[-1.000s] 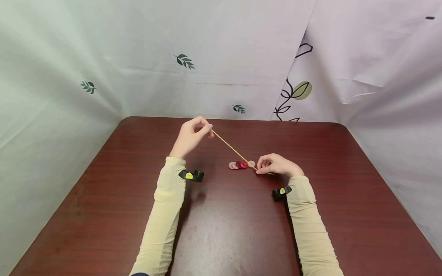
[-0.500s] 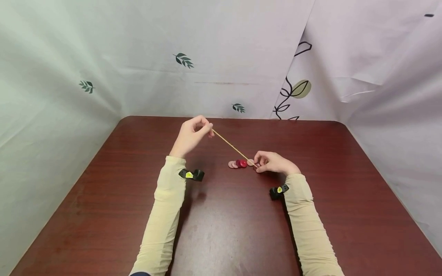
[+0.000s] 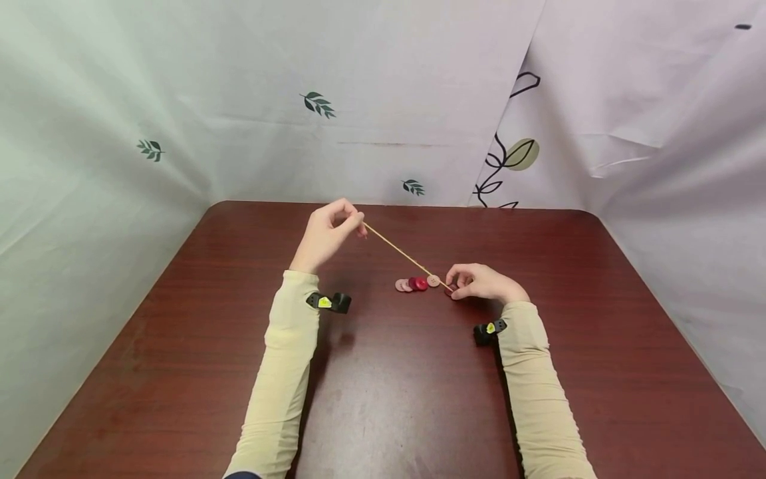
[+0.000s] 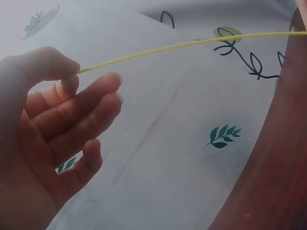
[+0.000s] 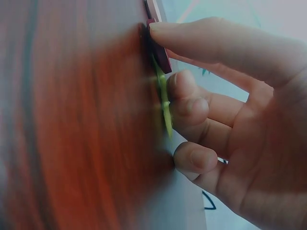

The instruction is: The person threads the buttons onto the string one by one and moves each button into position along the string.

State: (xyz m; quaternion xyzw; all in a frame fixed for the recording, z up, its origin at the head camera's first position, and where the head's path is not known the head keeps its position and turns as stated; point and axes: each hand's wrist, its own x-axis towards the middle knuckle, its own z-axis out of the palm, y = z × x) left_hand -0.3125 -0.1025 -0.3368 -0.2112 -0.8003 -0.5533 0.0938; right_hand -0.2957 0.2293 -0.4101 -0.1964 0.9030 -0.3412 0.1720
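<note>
In the head view my left hand [image 3: 329,233] is raised over the far part of the table and pinches one end of a thin yellow cord [image 3: 395,249]. The cord slants taut down to the right, crossing a pink button [image 3: 433,281]. At its lower end my right hand [image 3: 481,283], low over the tabletop, grips a dark red button [image 3: 451,291] between thumb and fingers. In the right wrist view, a short yellow cord tail [image 5: 165,105] extends past this dark red button [image 5: 160,50]. The left wrist view shows the cord [image 4: 158,49] leaving the thumb and forefinger.
Left of the pink button, a short row holds a bright red button [image 3: 421,284], a dark red one beside it, and overlapping pale pink buttons [image 3: 401,285]. All lie on the brown wooden table [image 3: 383,372]. White patterned cloth [image 3: 257,133] hangs behind and at both sides.
My right hand shifted left and slightly away, then back right with the dark red button. My left hand drifted slightly left. The cord tail right of my right hand no longer shows in the head view.
</note>
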